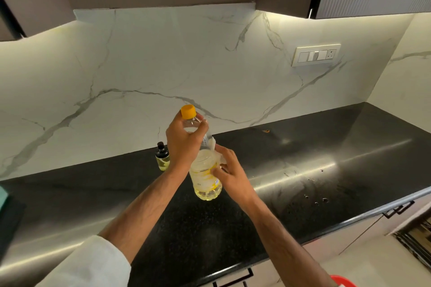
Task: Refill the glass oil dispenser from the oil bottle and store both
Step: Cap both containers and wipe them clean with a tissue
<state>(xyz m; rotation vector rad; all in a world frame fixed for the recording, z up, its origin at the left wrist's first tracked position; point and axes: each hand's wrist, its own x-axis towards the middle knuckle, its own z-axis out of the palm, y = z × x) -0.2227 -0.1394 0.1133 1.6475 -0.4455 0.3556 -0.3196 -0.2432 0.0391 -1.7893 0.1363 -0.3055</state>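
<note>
Left hand (184, 144) grips the capped oil bottle (205, 177); right hand (231, 175) steadies it. Glass dispenser (161, 157) behind the bottle awaits refilling; storing remains.

Oil bottle (206, 177): clear glossy plastic, matt orange plastic cap (188, 111). Countertop (326, 165): polished black speckled stone. Backsplash (163, 65): smooth veined marble.

Left hand (184, 144) hides part of glass oil dispenser (161, 157); bottle label (215, 180) unreadable
</note>
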